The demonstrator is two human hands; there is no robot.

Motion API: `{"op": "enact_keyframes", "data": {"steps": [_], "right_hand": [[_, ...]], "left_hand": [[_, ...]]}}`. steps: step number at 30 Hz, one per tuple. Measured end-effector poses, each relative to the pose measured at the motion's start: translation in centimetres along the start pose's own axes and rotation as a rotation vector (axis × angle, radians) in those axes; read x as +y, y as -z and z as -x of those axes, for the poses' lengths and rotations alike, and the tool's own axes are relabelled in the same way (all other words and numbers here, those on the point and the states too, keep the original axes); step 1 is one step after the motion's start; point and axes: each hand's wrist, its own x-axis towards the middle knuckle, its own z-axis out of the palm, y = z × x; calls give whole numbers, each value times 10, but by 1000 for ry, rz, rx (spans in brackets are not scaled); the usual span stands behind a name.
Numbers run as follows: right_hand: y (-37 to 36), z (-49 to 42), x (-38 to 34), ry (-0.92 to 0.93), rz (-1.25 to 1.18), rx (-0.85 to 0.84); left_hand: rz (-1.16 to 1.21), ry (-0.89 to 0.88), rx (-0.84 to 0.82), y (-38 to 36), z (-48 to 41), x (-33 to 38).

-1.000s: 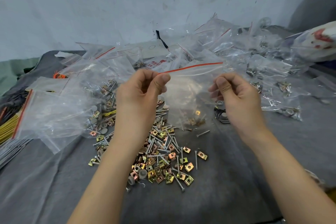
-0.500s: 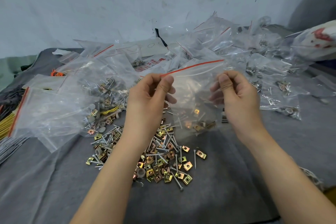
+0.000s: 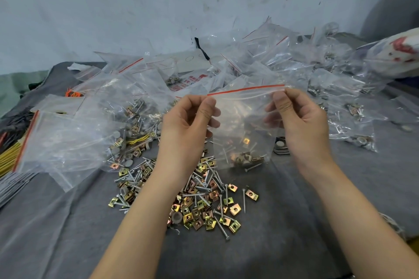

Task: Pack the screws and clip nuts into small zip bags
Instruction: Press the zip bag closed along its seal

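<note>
**Head view.** You hold 1 zip bag (image 3: 242,124) in the air between your hands, above and just beyond the loose pile of screws and clip nuts (image 3: 204,199) that lies under your left wrist. Your left hand (image 3: 188,124) pinches the left end of the red seal strip (image 3: 246,89) between thumb and forefinger. Your right hand (image 3: 299,120) pinches the right end.

**Change noted.** Against 1 second ago, your right pinch has climbed from the bag's side to its top corner.

**Judgement.** Filling is done and this bag is at the sealing step. Whether the zip is fully closed cannot be told.

**Orientation.** The mouth is up and the load has settled at the bottom. The seal line runs hand to hand, rising slightly toward your right.
</note>
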Motion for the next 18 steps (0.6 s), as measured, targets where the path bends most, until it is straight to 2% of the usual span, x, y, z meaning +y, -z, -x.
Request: {"op": "enact_keyframes", "data": {"steps": [12,18], "right_hand": [[-4,1,-2,-2,-11,-2],[-5,2,-1,-8,-12,-6]], "left_hand": [[-46,-20,57,1,1,2],[-39,-5,32,0,2,2]]}}
